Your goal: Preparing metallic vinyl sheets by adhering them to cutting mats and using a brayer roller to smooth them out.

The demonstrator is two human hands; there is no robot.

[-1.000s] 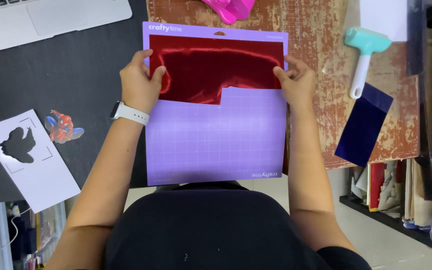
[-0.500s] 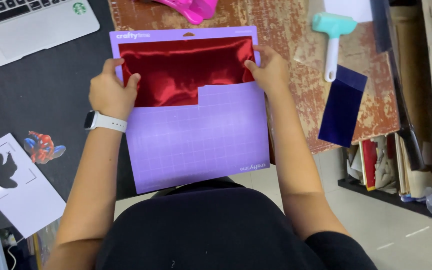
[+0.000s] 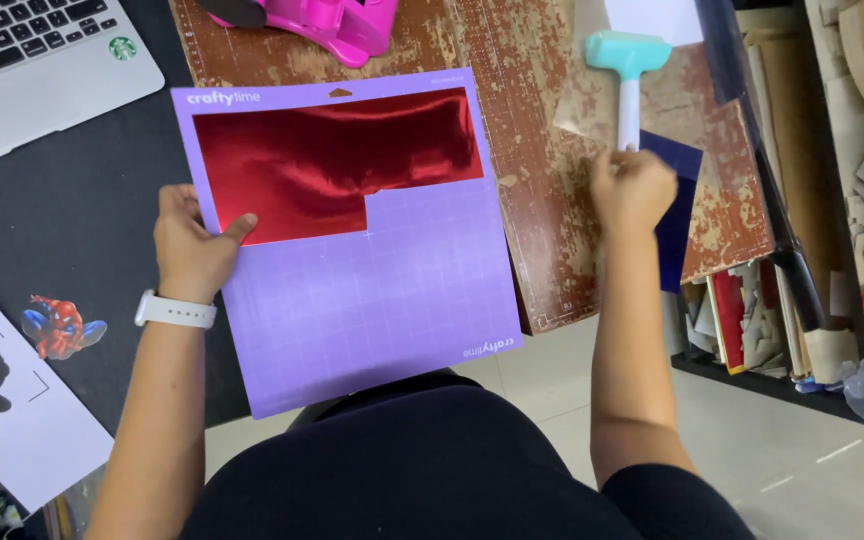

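Note:
My left hand [image 3: 192, 250] grips the left edge of a purple gridded cutting mat [image 3: 382, 310], thumb pressed on the corner of a shiny red foil sheet [image 3: 332, 160] stuck across the mat's upper half. The foil has a rectangular notch cut from its lower right. My right hand [image 3: 634, 190] is off the mat, blurred, at the lower end of the white handle of a teal-headed roller tool [image 3: 627, 60]. Whether it grips the handle is unclear.
A dark blue sheet [image 3: 674, 225] lies under my right hand on a worn brown board [image 3: 542, 200]. A pink tool [image 3: 322, 20] sits at the top, a laptop [image 3: 42, 70] top left. A white sheet with a black silhouette [image 3: 12, 420] and a small figure sticker [image 3: 60, 325] lie left. Shelves of scraps [image 3: 852, 200] stand right.
My right hand has let go of the mat's right edge and moved right to the roller's handle. My left hand has slid lower on the mat's left edge.

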